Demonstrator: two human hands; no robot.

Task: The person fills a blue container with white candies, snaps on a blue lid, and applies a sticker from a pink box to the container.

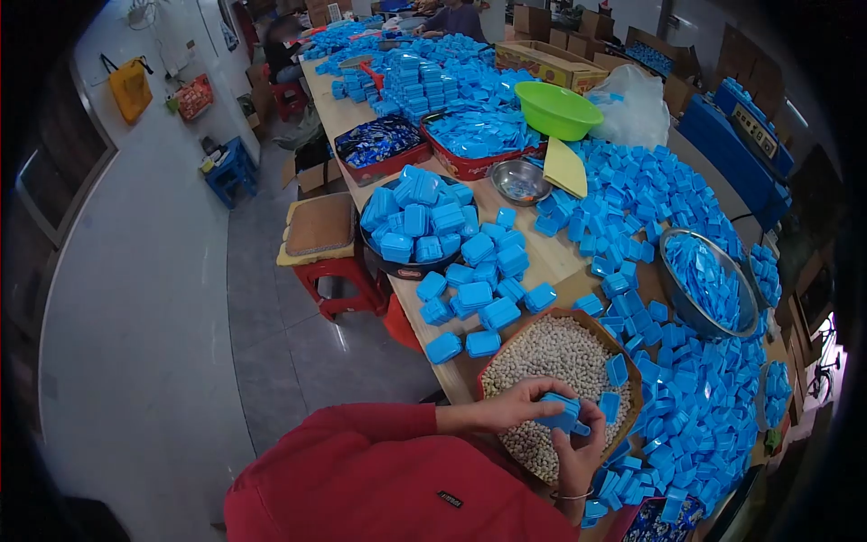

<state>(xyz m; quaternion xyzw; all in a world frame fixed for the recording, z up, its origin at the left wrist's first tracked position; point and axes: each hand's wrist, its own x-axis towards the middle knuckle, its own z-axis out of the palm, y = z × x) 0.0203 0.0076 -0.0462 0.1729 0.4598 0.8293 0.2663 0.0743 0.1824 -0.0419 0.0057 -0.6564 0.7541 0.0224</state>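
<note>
Over a carton tray (636, 397) filled with small pale pellets (551, 352), both my hands are closed on small blue plastic pieces. My left hand (517, 406) pinches a blue plastic box (562, 414) between thumb and fingers. Thumb and fingers of my right hand (582, 452) curl around the box's other side, where a narrow blue piece (582, 429) sticks out by the fingertips. Two open blue box halves (610, 406) lie on the pellets to the right of the hands.
Closed blue boxes fill a dark round basin (411, 268) and spread beside it. Loose blue halves (695, 397) heap along the right. Nearby are a steel bowl (754, 316) of flat blue pieces, a green basin (558, 112) and a stool (322, 226). People sit at the far end.
</note>
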